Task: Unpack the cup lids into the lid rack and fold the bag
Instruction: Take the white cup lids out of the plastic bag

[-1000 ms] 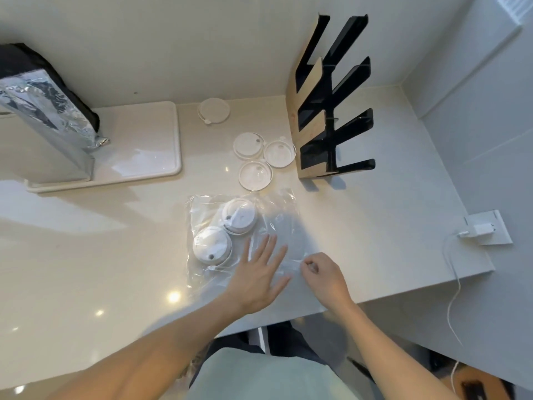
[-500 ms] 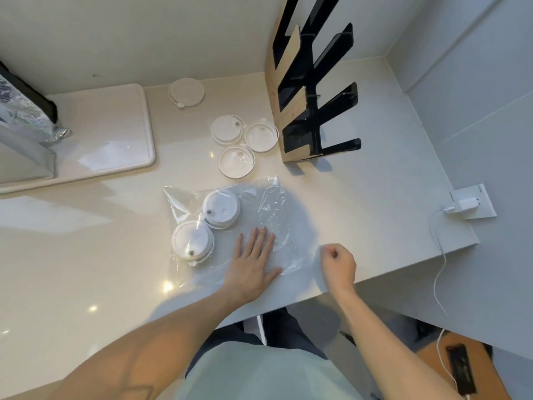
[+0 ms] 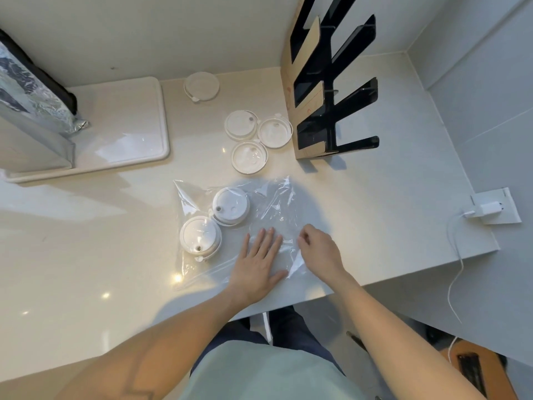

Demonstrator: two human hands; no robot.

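Note:
A clear plastic bag point(image 3: 271, 203) lies flat on the pale counter with two white cup lids point(image 3: 230, 209) point(image 3: 199, 235) inside its left part. My left hand point(image 3: 259, 264) presses flat on the bag's right half, fingers straight. My right hand point(image 3: 318, 249) sits at the bag's right edge with fingers curled, pinching the plastic there. Three loose white lids point(image 3: 240, 124) point(image 3: 274, 131) point(image 3: 249, 156) lie beyond the bag, beside the black lid rack point(image 3: 331, 90), whose slots hold nothing. Another lid point(image 3: 202, 86) rests near the back wall.
A white tray point(image 3: 127, 125) with a foil-lined bag point(image 3: 31, 96) stands at the back left. A wall socket with a charger point(image 3: 487, 209) and hanging cable is at the right. The counter's front edge runs just below my hands.
My right hand moved left from the counter edge onto the bag's right edge and took hold of the plastic. My left hand stayed flat on the bag.

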